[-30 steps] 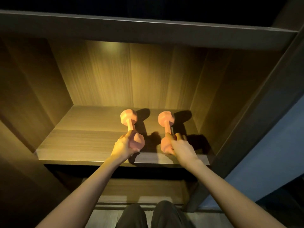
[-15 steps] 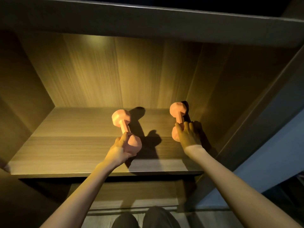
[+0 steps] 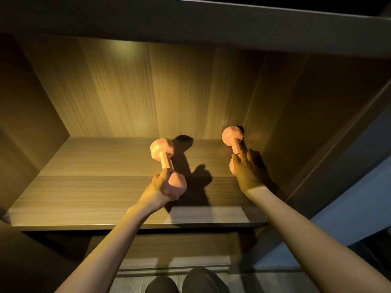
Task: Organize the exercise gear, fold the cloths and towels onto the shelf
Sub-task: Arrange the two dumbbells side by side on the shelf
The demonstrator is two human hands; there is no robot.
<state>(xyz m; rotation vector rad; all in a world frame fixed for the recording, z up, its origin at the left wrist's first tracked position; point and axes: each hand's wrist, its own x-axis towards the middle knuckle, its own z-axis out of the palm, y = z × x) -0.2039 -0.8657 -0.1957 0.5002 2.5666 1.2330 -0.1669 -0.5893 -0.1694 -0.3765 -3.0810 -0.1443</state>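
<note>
While both hands are engaged, stock stands as follows.

Item one: left hand (image 3: 160,190), fingers curled round the near head of the left dumbbell (image 3: 162,150), which is pink with faceted heads. Handle and far head run away from the grip toward the back panel (image 3: 148,92). Whether the far head rests on the board or is held clear of it cannot be told.

Item two: right hand (image 3: 250,175), palm laid over the near head of the right dumbbell (image 3: 232,136), thumb and forefinger either side of the handle. This is a grasp, though the back of the hand hides how firm. The far head lies beyond the fingertips, close against the side wall (image 3: 296,127) at the rear corner.

The two pieces are well apart and roughly parallel, the right one set deeper.

Beneath both grips: shelf (image 3: 95,191), a wood-grain board, bare to the left of the left hand. Below the wrists: lower shelf (image 3: 175,250), dim, contents not made out.

Status, as judged:
- **Exercise gear:** part-placed. The right dumbbell looks at or near its berth by the wall. The left dumbbell likely wants bringing alongside it and letting go.
- **Cloths and towels:** none in view and none on the shelf, so the folding appears wholly outstanding.
- **Overall:** task reckoned in its early portion.
</note>
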